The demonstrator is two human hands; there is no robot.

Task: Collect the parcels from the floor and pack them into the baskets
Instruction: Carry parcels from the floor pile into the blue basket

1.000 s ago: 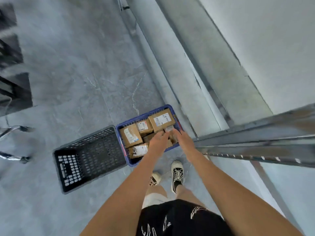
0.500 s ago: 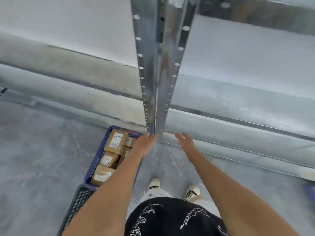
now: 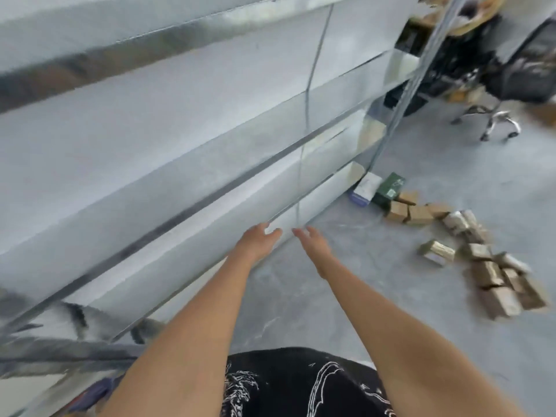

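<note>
Both arms are reaching forward over the grey floor [image 3: 301, 296]. The left hand [image 3: 255, 240] and right hand [image 3: 313, 243] are hanging empty, fingers relaxed and slightly apart. The parcels [image 3: 481, 266] are lying scattered on the floor to the right, beside a metal shelf [image 3: 180, 130].

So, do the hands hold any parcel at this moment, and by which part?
Nothing is held. The left hand and the right hand are both open and empty, while the cardboard parcels lie on the floor to the right.
</note>
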